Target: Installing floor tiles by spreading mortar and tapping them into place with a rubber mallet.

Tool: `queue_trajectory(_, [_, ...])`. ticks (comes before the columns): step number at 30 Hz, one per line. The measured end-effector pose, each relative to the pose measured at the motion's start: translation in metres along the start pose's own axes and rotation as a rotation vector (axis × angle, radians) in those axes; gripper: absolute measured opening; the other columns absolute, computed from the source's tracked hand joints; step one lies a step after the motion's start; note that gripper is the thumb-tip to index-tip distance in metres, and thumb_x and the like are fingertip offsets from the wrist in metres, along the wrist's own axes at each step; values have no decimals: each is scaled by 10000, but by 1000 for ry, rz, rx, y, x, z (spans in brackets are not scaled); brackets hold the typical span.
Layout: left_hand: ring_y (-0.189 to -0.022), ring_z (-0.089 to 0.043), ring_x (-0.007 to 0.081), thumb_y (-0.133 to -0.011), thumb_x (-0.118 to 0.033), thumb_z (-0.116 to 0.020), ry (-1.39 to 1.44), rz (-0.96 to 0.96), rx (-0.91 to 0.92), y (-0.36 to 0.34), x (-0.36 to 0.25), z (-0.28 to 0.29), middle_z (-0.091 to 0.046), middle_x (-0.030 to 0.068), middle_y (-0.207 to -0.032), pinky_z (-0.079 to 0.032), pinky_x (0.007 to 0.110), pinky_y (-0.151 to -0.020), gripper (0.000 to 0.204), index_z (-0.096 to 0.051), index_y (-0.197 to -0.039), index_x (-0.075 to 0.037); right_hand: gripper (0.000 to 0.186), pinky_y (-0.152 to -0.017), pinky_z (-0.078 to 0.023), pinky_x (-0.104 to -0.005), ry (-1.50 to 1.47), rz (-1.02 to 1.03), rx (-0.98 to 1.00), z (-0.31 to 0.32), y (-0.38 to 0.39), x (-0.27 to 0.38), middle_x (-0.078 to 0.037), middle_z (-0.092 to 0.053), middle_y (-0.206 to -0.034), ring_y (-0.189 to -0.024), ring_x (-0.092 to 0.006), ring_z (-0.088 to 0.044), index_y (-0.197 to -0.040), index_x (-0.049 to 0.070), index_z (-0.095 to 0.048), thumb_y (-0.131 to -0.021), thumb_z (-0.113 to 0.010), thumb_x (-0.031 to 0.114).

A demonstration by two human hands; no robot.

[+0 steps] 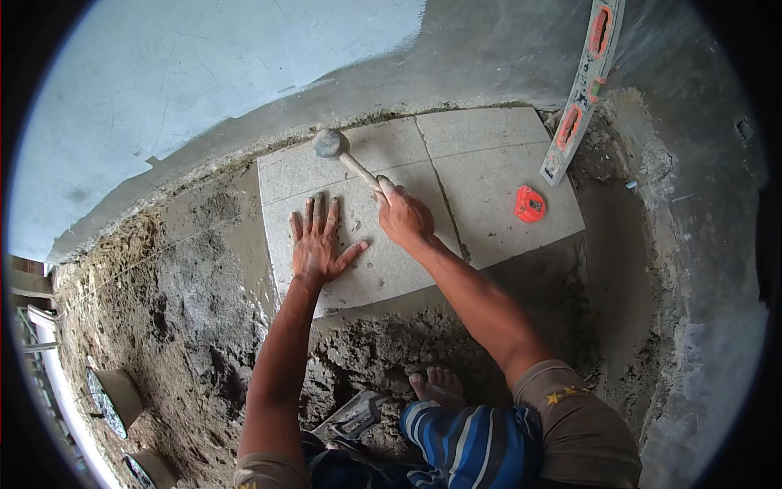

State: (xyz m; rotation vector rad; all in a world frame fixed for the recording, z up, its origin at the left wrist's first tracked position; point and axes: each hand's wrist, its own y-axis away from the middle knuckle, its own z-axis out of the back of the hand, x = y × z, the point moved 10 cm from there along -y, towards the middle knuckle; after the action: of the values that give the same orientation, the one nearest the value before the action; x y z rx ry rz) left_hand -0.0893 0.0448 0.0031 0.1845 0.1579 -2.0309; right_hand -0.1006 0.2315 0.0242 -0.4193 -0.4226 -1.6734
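My left hand [317, 249] lies flat with spread fingers on the left one of two pale grey floor tiles [383, 273]. Wrapped round the wooden handle of a rubber mallet [330, 144] is my right hand [402, 215]. The mallet's dark round head is over the far part of the same tile, near the wall; I cannot tell whether it touches the surface. On the right tile [497, 228] lies an orange-red tape measure [529, 204]. A dark joint line parts the two tiles.
A long spirit level [580, 102] leans at the far right, its lower end by the right tile. Rough wet mortar [204, 301] spreads left and near. A trowel-like tool [352, 416] lies by my foot [437, 386]. Two buckets [114, 399] [151, 469] stand lower left.
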Motion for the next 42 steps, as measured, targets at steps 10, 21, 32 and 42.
queue_trajectory(10, [-1616, -97, 395, -870, -860, -494, -6, -6, -7, 4, 1, 2, -187, 220, -1727, -23, 611, -1280, 1147, -215, -1676, -94, 326, -819, -558, -522, -51, -27, -56, 15, -11, -4, -227, -732, -995, -940, -427, -709, -1243, 47, -666, -987, -588, 232])
queue_trajectory(21, [-1616, -94, 396, -869, -879, -469, -18, -5, 1, -1, 1, -2, -204, 240, -1716, -32, 612, -1281, 1153, -204, -1678, -101, 400, -789, -578, -466, -203, 172, -180, 30, 100, -9, -199, -721, -1055, -916, -403, -718, -1351, 40, -631, -970, -632, 165])
queue_trajectory(32, [-1598, -162, 424, -879, -828, -537, -14, -59, -47, -1, -3, 3, -269, 260, -1689, -78, 650, -1261, 1083, -372, -1609, -46, 361, -771, -573, -484, -127, 47, -84, 11, 123, -16, -177, -725, -1038, -903, -402, -718, -1322, 50, -639, -992, -627, 196])
queue_trajectory(42, [-1611, -136, 386, -978, -630, -557, -147, -91, -76, -1, 9, -15, -203, 174, -1733, -84, 620, -1279, 902, -233, -1678, -163, 404, -721, -572, -502, -300, 143, -142, 40, 208, -21, -217, -717, -1011, -840, -422, -714, -1352, 9, -626, -981, -656, 166])
